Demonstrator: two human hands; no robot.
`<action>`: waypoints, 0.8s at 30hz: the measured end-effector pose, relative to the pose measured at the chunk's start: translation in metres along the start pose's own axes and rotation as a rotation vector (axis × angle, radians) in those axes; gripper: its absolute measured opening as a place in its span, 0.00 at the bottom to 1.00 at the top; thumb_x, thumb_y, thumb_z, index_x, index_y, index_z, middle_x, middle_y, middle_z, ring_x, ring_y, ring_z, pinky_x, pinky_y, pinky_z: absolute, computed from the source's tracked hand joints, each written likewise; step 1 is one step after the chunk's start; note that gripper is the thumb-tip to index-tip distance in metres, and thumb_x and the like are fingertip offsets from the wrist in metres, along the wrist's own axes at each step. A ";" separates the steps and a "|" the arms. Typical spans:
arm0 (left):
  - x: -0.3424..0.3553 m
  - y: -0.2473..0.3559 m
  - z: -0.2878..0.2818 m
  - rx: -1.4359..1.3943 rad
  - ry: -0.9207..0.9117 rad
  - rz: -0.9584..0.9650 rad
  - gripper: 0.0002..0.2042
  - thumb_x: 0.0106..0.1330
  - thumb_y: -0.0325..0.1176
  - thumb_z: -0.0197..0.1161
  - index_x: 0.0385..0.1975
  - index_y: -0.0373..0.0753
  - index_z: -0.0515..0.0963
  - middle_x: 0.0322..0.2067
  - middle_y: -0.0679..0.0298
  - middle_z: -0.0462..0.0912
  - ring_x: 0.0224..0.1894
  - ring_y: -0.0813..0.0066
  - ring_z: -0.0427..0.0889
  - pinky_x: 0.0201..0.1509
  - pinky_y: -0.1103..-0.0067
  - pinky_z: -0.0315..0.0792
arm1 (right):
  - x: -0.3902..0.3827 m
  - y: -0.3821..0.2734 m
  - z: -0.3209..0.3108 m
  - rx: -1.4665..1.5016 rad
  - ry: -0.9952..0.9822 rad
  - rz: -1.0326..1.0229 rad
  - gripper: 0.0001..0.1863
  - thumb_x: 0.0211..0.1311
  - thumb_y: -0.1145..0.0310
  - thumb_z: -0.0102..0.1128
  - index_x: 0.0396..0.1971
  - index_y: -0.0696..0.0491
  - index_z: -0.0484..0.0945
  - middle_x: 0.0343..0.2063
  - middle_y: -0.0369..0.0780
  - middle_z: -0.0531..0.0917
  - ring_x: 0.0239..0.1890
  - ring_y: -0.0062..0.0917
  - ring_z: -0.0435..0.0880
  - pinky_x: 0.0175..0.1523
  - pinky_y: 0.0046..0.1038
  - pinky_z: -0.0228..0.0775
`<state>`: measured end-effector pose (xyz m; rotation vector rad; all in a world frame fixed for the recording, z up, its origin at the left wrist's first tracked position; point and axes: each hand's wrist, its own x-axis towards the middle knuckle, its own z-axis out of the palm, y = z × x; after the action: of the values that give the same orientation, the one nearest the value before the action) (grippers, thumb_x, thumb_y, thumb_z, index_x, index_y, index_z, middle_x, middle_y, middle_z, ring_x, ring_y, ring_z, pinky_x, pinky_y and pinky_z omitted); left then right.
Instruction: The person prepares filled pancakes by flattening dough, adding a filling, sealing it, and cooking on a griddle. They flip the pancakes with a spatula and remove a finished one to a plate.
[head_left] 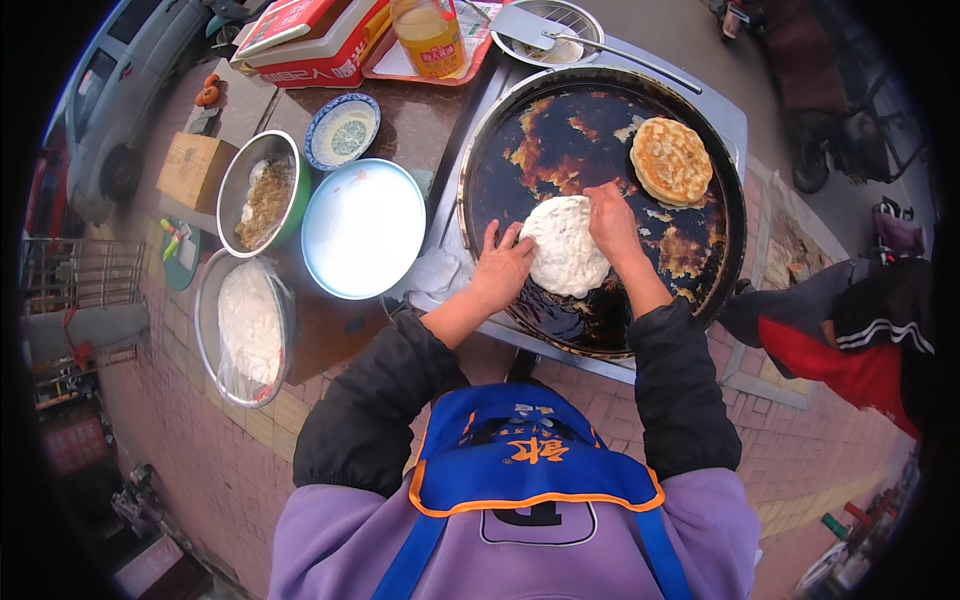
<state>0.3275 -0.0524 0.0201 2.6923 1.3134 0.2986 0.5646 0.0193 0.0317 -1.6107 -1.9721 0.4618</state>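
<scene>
A raw white dough round [566, 246] lies flat in a large, dark, oily griddle pan [590, 150]. My left hand [501, 268] rests at the dough's left edge with its fingers spread, fingertips touching it. At the upper right edge, my right hand [612, 226] has its fingers curled together, pinching the rim of the dough. A browned flatbread [671, 161] sits in the same pan, to the right of and beyond my right hand. Browned scraps stick to the pan's surface around both.
Left of the pan stand a white-blue plate [363, 229], a patterned bowl [342, 131], a bowl of filling [266, 204] and a basin of covered dough [249, 322]. Behind are an oil bottle [430, 38] and a metal spatula [530, 28] across a strainer. A person's leg [830, 345] is at right.
</scene>
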 end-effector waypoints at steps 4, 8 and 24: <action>0.002 0.000 -0.001 -0.086 -0.097 0.021 0.24 0.57 0.23 0.56 0.57 0.39 0.76 0.56 0.64 0.74 0.69 0.55 0.62 0.74 0.47 0.44 | -0.020 0.006 -0.028 0.013 -0.096 0.107 0.08 0.65 0.75 0.54 0.40 0.57 0.81 0.38 0.48 0.79 0.41 0.47 0.80 0.48 0.44 0.72; 0.009 -0.003 0.000 -0.024 -0.082 0.051 0.24 0.57 0.23 0.58 0.57 0.41 0.76 0.57 0.64 0.74 0.69 0.55 0.62 0.74 0.48 0.44 | -0.049 0.000 -0.026 0.016 -0.359 -0.070 0.09 0.63 0.75 0.57 0.41 0.56 0.81 0.40 0.47 0.79 0.50 0.46 0.77 0.55 0.41 0.71; -0.005 -0.002 0.002 -0.154 -0.254 0.015 0.25 0.56 0.25 0.60 0.57 0.44 0.77 0.58 0.66 0.74 0.68 0.55 0.62 0.74 0.47 0.42 | -0.022 -0.005 0.006 0.034 -0.131 0.022 0.10 0.64 0.72 0.58 0.43 0.57 0.80 0.41 0.48 0.80 0.49 0.47 0.80 0.53 0.42 0.73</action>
<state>0.3236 -0.0554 0.0166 2.5141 1.1483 0.0533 0.5600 -0.0030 0.0254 -1.6190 -2.0327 0.6203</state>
